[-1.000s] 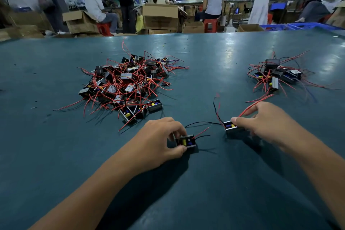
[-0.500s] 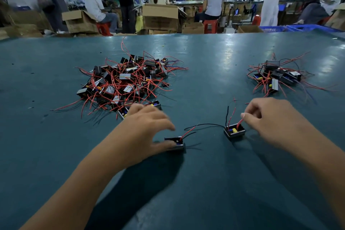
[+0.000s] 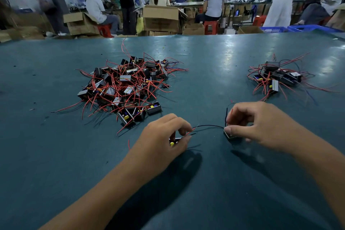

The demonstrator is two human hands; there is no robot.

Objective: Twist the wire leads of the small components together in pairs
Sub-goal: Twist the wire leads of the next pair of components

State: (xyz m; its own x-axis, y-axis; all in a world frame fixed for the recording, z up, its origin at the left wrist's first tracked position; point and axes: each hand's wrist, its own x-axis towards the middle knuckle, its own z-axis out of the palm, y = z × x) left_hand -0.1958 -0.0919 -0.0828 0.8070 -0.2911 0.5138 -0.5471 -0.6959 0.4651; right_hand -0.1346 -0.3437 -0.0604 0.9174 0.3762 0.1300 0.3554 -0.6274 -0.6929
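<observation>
Two small black box components lie on the teal table (image 3: 205,192) in front of me. My left hand (image 3: 164,140) curls over the left component (image 3: 174,141), fingers pinching its red lead; most of the box is hidden under the palm. My right hand (image 3: 257,125) grips the right component (image 3: 229,134) between thumb and fingers, with its black and red leads rising by the fingertips. A thin black wire (image 3: 209,126) arcs between the two hands.
A large heap of unpaired components with red leads (image 3: 127,84) lies at the centre left. A smaller heap (image 3: 276,76) lies at the right. Beyond the table's far edge stand cardboard boxes (image 3: 160,17), red stools and several people working.
My left hand has closed down over its component and taken the red lead. My right hand has dropped onto the other component and now grips it. Both hands sit closer together.
</observation>
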